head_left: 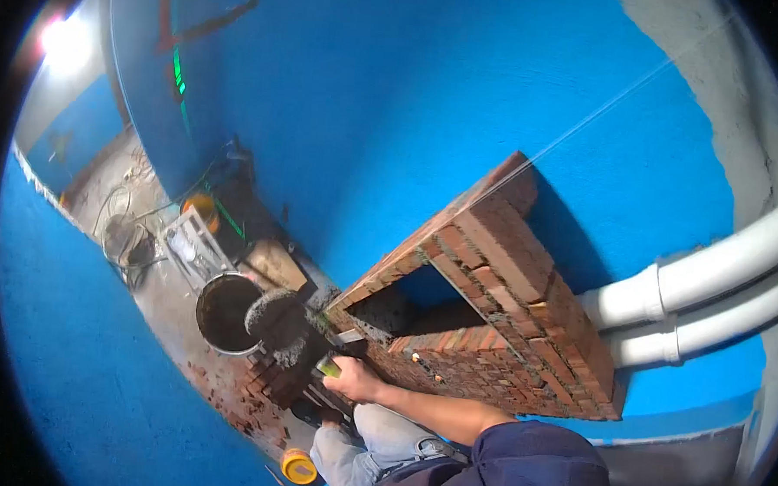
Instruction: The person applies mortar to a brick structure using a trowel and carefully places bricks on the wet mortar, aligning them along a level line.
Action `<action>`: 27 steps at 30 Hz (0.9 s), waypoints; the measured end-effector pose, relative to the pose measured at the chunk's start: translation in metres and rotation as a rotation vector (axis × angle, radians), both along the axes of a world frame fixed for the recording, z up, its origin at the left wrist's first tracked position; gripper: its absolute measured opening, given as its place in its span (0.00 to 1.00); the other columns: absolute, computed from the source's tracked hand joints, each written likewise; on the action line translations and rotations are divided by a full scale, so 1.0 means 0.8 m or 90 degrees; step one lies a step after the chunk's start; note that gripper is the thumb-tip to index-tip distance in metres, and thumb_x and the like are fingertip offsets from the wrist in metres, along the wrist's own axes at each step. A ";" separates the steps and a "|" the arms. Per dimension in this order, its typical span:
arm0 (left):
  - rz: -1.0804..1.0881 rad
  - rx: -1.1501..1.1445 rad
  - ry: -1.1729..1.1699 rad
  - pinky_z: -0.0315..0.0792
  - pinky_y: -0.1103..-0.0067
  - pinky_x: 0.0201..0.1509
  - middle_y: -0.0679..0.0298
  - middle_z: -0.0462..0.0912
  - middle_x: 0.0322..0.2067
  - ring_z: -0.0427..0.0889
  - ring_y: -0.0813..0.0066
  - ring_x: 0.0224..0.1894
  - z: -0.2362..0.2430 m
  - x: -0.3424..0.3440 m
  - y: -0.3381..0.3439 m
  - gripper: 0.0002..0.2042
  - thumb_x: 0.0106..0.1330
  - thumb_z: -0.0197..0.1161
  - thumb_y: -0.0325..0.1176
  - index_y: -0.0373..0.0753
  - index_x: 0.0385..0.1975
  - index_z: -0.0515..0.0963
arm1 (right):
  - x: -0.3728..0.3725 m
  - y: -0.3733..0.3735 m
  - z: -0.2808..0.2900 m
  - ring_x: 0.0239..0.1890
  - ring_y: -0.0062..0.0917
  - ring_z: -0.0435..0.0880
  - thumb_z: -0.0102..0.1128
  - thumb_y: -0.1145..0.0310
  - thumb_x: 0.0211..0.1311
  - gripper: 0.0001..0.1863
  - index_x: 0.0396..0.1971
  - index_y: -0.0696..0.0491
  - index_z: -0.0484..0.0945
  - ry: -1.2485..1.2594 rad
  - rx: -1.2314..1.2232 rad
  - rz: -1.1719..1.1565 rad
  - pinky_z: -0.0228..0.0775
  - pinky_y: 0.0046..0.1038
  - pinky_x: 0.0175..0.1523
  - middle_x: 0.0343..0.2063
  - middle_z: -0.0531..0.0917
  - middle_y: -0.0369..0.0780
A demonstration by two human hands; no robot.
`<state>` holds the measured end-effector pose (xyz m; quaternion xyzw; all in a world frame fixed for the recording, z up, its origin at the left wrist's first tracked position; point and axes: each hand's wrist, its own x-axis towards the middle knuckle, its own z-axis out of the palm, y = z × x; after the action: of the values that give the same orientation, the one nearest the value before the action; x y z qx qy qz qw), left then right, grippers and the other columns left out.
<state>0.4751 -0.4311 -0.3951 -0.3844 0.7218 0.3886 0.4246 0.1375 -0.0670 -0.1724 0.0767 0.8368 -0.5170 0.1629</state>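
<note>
My right hand (354, 380) is wrapped round the green handle (329, 365) of what looks like a trowel. Its blade is hard to make out against the dark mortar beyond. A round, grey mortar-covered pan or heap (281, 323) lies just past the tool. Behind it stands a round black bucket (228, 312) with a pale rim. To the right of my hand rises a red brick structure (488, 369) with a rectangular opening. My left hand does not show.
Loose bricks (270, 381) lie beside my feet. A yellow container (298, 467) sits at lower left. A pale frame (194, 243) and an orange bucket (201, 209) stand farther off. White pipes (691, 287) run along the blue wall (395, 96), and a taut string crosses to the brick corner.
</note>
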 end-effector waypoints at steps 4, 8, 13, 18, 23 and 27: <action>0.036 0.061 0.151 0.74 0.69 0.24 0.58 0.80 0.21 0.80 0.62 0.22 0.041 -0.108 0.010 0.11 0.56 0.49 0.25 0.35 0.35 0.78 | 0.094 0.077 0.126 0.20 0.13 0.70 0.64 0.62 0.57 0.13 0.27 0.55 0.73 -0.128 -0.121 -0.108 0.63 0.23 0.24 0.17 0.73 0.30; 0.056 0.235 0.360 0.75 0.70 0.20 0.58 0.76 0.21 0.77 0.65 0.17 0.099 -0.218 0.060 0.09 0.58 0.45 0.22 0.36 0.37 0.70 | 0.169 0.127 0.254 0.19 0.15 0.72 0.62 0.57 0.60 0.16 0.29 0.55 0.72 -0.152 -0.176 -0.151 0.63 0.23 0.25 0.17 0.74 0.32; -0.039 0.353 0.484 0.71 0.78 0.22 0.61 0.74 0.24 0.76 0.73 0.21 0.330 -0.333 0.205 0.10 0.53 0.49 0.21 0.33 0.35 0.72 | 0.250 0.171 0.343 0.22 0.15 0.74 0.61 0.61 0.62 0.14 0.36 0.56 0.72 -0.127 -0.227 -0.219 0.66 0.21 0.29 0.21 0.75 0.33; -0.309 0.169 0.759 0.67 0.63 0.47 0.48 0.70 0.37 0.71 0.47 0.41 0.402 -0.398 0.279 0.14 0.55 0.55 0.27 0.31 0.41 0.67 | 0.283 0.191 0.388 0.20 0.15 0.74 0.59 0.57 0.63 0.14 0.32 0.55 0.74 -0.036 -0.219 -0.323 0.65 0.21 0.26 0.20 0.76 0.33; -0.408 0.191 0.801 0.70 0.66 0.35 0.47 0.76 0.28 0.77 0.50 0.30 0.509 -0.492 0.366 0.13 0.63 0.53 0.29 0.32 0.46 0.72 | 0.257 0.200 0.410 0.20 0.17 0.74 0.56 0.63 0.63 0.11 0.34 0.56 0.72 0.091 -0.289 -0.409 0.66 0.22 0.26 0.21 0.75 0.34; -0.485 0.347 0.951 0.73 0.72 0.31 0.53 0.81 0.27 0.80 0.64 0.25 0.555 -0.592 0.425 0.18 0.65 0.53 0.29 0.32 0.54 0.70 | 0.202 0.200 0.414 0.21 0.19 0.74 0.53 0.65 0.63 0.11 0.37 0.57 0.71 0.164 -0.383 -0.514 0.67 0.23 0.27 0.23 0.75 0.38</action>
<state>0.0012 -0.0907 0.0493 0.3518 0.7720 0.5291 0.0194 0.2992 0.0933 0.1585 0.2786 0.5683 -0.7616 -0.1392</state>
